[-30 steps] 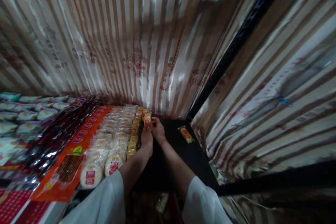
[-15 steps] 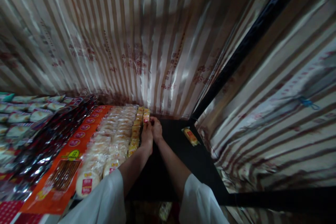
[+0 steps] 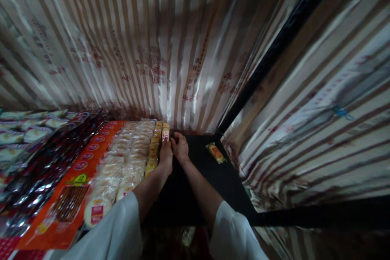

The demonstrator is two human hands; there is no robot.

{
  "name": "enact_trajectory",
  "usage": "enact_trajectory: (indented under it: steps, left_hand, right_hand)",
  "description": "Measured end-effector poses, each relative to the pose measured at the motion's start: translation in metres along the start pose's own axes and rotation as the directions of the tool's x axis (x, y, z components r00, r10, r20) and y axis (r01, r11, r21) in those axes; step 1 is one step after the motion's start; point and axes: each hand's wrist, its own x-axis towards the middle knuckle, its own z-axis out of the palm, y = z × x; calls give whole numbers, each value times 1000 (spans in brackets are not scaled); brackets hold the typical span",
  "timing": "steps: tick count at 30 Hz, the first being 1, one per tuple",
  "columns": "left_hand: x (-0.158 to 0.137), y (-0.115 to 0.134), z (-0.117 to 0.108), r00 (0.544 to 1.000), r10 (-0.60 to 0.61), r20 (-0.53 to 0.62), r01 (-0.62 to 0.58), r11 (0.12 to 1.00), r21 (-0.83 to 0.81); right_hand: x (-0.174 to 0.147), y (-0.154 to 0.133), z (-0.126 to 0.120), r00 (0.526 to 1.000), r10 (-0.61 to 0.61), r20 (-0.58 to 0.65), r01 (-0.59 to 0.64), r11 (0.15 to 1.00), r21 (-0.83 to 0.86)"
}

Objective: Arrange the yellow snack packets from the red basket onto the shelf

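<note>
My left hand (image 3: 165, 155) is closed at the near end of a short row of small yellow wrapped cakes, its fingertips on a wrapped cake (image 3: 165, 134) with a red-and-white label. Its palm side is turned away from me. Close beside it on the right, my right hand (image 3: 180, 148) has its fingers curved and apart, with nothing visible in them. A longer row of yellow wrapped cakes (image 3: 153, 148) runs along the left of my left hand. One loose wrapped cake (image 3: 216, 153) lies by itself on the black shelf (image 3: 201, 185), to the right of both hands.
Left of the cakes lie rows of clear-wrapped round white pastries (image 3: 122, 162), orange snack packs (image 3: 65, 207), dark shiny packs (image 3: 51, 162) and white packs (image 3: 36, 134). Striped plastic sheeting (image 3: 146, 48) hangs behind. A black post (image 3: 274, 55) slants up at the right corner.
My right hand has come slightly away from the labelled cake and my left hand, leaving a small gap. My left hand stays at the cake. The whole view has shifted a little.
</note>
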Motion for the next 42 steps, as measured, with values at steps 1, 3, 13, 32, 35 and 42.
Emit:
enact_trajectory:
  steps: [1, 3, 13, 32, 35, 42]
  left_hand:
    - [-3, 2, -1, 1000, -19, 2, 19, 1000, -3]
    - [-11, 5, -2, 998, -61, -1, 61, 998, -1]
    - [-57, -3, -4, 982, -188, 15, 185, 977, 108]
    - [-102, -4, -16, 978, -187, 95, 186, 982, 20]
    - [-103, -2, -16, 980, -183, 73, 187, 981, -49]
    - [-97, -8, -19, 986, -165, 11, 166, 986, -12]
  right_hand:
    - [-1, 3, -10, 999, -29, -21, 28, 999, -38]
    - [-3, 13, -37, 995, -85, -54, 76, 986, -151]
    - [-40, 62, -148, 966, 256, -33, -219, 745, -630]
    - [-94, -5, -135, 980, 4, 199, -33, 989, 143]
    - [-98, -8, -121, 888, 286, 359, -416, 832, 367]
    - [-91, -16, -87, 900, 329, 285, -435, 671, 600]
